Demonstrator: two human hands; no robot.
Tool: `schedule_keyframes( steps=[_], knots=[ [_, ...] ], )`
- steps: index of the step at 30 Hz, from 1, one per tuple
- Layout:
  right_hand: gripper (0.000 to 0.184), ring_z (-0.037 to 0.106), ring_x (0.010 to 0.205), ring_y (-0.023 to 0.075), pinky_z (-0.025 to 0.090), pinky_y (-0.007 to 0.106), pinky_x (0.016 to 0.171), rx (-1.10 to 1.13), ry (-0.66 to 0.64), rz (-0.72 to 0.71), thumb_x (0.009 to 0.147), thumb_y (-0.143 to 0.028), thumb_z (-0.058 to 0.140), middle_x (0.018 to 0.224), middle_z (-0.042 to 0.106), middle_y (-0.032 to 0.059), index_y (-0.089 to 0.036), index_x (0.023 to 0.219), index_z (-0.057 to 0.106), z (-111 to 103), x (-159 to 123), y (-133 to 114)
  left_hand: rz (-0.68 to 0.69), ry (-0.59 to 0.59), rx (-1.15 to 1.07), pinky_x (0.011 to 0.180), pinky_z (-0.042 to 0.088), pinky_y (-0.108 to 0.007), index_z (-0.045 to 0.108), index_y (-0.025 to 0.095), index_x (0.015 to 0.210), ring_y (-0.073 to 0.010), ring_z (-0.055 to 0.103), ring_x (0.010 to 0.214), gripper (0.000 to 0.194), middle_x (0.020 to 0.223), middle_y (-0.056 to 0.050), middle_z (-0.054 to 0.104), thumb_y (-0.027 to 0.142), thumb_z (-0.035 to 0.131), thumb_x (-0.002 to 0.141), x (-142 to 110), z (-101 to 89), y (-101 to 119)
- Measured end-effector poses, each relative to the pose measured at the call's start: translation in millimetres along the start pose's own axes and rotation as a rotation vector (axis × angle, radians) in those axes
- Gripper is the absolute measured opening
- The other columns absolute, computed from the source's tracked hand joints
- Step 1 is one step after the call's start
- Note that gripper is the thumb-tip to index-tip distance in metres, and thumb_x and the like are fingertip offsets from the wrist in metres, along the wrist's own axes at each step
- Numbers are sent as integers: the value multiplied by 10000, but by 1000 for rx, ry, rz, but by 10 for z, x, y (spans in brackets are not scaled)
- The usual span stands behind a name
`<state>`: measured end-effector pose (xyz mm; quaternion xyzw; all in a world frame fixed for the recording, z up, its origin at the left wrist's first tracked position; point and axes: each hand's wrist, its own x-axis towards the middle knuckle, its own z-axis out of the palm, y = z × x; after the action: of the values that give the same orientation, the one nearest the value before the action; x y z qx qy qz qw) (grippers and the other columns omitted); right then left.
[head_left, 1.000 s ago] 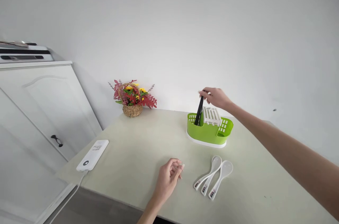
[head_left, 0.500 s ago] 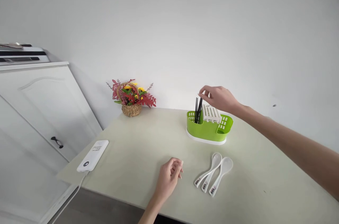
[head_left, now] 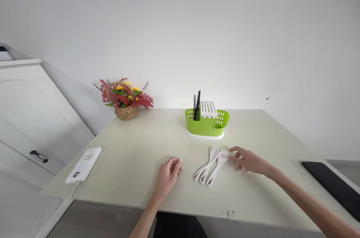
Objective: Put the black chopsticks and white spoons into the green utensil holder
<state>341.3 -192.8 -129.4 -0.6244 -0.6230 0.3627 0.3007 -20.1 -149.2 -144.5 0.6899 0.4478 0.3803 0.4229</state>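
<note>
Three white spoons [head_left: 213,168] lie partly overlapping on the table, bowls pointing away from me. My right hand [head_left: 247,160] is just right of the rightmost bowl, fingers apart and holding nothing; whether a fingertip touches the bowl I cannot tell. To the left of the spoons my left hand [head_left: 170,172] rests on the table with its fingers curled together, and nothing shows in them. Behind the spoons stands a green utensil caddy [head_left: 204,128] on a white base. Black chopsticks [head_left: 197,106] stand in its left compartment. A white slatted rack [head_left: 208,109] tops its middle.
A wicker basket of artificial flowers [head_left: 126,112] stands at the back left by the wall. A white power bank [head_left: 83,166] with a cable lies at the table's left edge. A black flat object [head_left: 333,185] lies at the right. A white cabinet [head_left: 25,118] adjoins the left.
My right hand has left the chopsticks in the caddy and come down beside the spoons, its fingers opening. My left hand stays curled on the table. The view has shifted right.
</note>
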Motion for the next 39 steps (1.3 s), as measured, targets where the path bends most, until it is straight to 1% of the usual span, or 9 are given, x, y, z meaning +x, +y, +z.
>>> schedule_keyframes(
  steps=[7,12,16,20,22,24,29,35,39],
  knots=[
    [370,705,574,244,494,357,451,80,-70,-86,960,-549,512,719,756,75,-289,750,669,90,90,-65,-1,8,18,605,501,-252,652,193,905,-151,609,616,401,730,-18,660,570,539,981,-2,-2,15],
    [409,720,590,238,482,320,437,39,-35,-105,936,-592,540,771,766,88,-249,778,698,-204,-12,-219,-12,10,8,605,496,-252,653,194,915,-154,606,620,403,740,-21,664,571,530,987,-10,-7,4],
    [457,640,507,183,492,303,492,-107,270,-95,920,-654,545,642,725,32,-237,877,725,-556,-75,-784,-23,10,4,598,482,-244,649,197,900,-151,604,618,408,738,-19,658,578,532,986,-13,-4,23],
    [359,681,601,199,473,317,583,-268,700,-261,959,-584,556,783,779,32,-277,988,740,-699,72,-1465,-27,22,-13,580,473,-236,637,199,865,-150,603,607,436,712,-14,646,609,538,972,-11,9,26],
    [300,719,702,206,466,316,653,-359,848,-378,987,-512,549,877,798,29,-283,1038,737,-652,246,-1681,-28,28,-17,572,472,-234,636,198,862,-149,599,598,446,701,-16,647,619,537,969,-13,12,8],
    [272,722,743,202,431,305,653,-471,906,-452,1009,-452,526,950,805,23,-288,1083,730,-543,458,-1796,-23,29,-20,573,475,-232,640,196,871,-147,601,595,445,695,-17,650,616,534,973,-19,12,-13],
    [301,701,780,207,378,311,640,-765,780,-566,1049,-305,442,921,797,59,-240,1071,735,-163,937,-1791,-8,23,-22,572,466,-225,645,194,891,-141,604,597,427,697,-10,637,592,528,990,-36,8,-36],
    [279,669,1102,261,414,394,946,-887,687,-709,972,-110,497,1075,786,103,-214,1013,753,165,1222,-1569,-8,19,-13,563,468,-224,626,200,848,-146,604,595,460,698,-19,644,626,517,982,-39,1,-54],
    [299,601,1258,298,391,459,1046,-918,686,-739,947,-70,497,1220,753,104,-212,997,756,255,1296,-1427,-19,16,-15,556,457,-223,630,200,849,-146,602,593,456,698,-20,643,620,516,983,-41,-3,-65]
  ],
)
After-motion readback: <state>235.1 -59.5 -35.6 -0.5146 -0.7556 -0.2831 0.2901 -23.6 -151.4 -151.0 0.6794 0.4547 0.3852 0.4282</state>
